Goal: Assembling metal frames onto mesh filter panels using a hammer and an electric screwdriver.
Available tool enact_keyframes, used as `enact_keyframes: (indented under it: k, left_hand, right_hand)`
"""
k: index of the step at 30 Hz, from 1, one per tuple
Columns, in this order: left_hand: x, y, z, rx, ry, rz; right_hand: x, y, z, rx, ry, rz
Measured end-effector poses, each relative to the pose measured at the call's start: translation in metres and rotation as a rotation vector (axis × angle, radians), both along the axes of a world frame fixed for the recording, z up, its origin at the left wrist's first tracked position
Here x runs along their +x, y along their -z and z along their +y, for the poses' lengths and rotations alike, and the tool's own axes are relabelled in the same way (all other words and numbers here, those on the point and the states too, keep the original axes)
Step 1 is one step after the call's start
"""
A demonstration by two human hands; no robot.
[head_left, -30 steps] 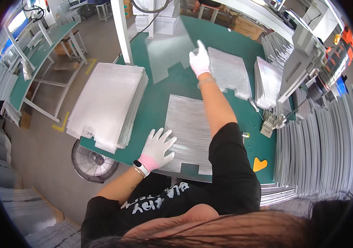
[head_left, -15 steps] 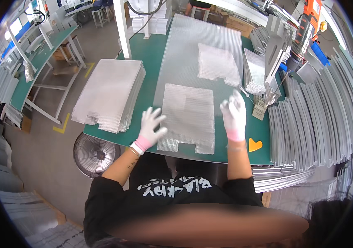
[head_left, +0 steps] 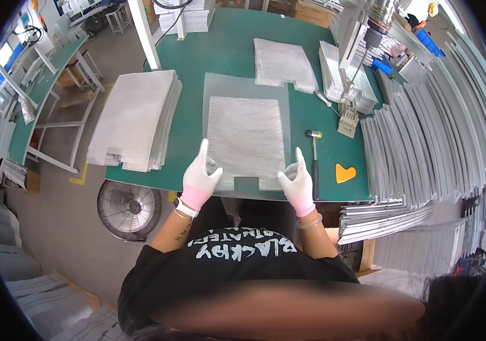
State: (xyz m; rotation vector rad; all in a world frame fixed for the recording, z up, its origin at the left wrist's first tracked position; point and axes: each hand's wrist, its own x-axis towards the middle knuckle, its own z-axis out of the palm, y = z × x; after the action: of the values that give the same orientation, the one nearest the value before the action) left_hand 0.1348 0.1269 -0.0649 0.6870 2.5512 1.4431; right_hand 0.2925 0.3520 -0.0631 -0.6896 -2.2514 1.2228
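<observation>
A notched silvery mesh panel (head_left: 245, 136) lies on the green table in front of me, its cutout toward me. Under it a slightly larger translucent mesh sheet (head_left: 248, 84) shows past the far edge and sides. My left hand (head_left: 200, 175), white-gloved with a pink cuff, is at the panel's near left corner, index finger stretched forward and thumb apart. At the near right corner is my right hand (head_left: 297, 179), gloved alike, index finger up and thumb apart. Both hands look open, with nothing visibly gripped; whether the fingertips touch the sheets I cannot tell.
Stacked mesh panels stand at left (head_left: 135, 116); more panels (head_left: 285, 59) lie far right. A hammer (head_left: 314, 159), a yellow heart-shaped piece (head_left: 344, 173) and a screwdriver (head_left: 323, 98) lie right, near a hanging power driver (head_left: 375, 34). Metal frames (head_left: 425, 148) line the right side.
The long translucent sheet no longer reaches the table's far end; a shorter one shows under the panel. The hammer has come into sight. My hands have come down beside the panel's near corners.
</observation>
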Motion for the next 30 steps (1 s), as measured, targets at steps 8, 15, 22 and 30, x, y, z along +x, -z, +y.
enact_keyframes:
  k: [8, 15, 22, 30]
  left_hand:
    - [-0.020, 0.038, 0.009, -0.347, 0.149, 0.246]
    - [-0.022, 0.041, 0.008, -0.316, 0.146, 0.239]
    - [-0.022, 0.045, 0.007, -0.356, 0.146, 0.256]
    - [-0.025, 0.042, 0.010, -0.406, 0.167, 0.219]
  right_hand:
    - [-0.007, 0.033, 0.013, 0.162, 0.037, -0.200]
    - [-0.005, 0.043, 0.017, 0.299, 0.010, -0.186]
    - [-0.007, 0.041, 0.019, 0.313, -0.029, -0.270]
    - [-0.010, 0.039, 0.023, 0.364, -0.069, -0.337]
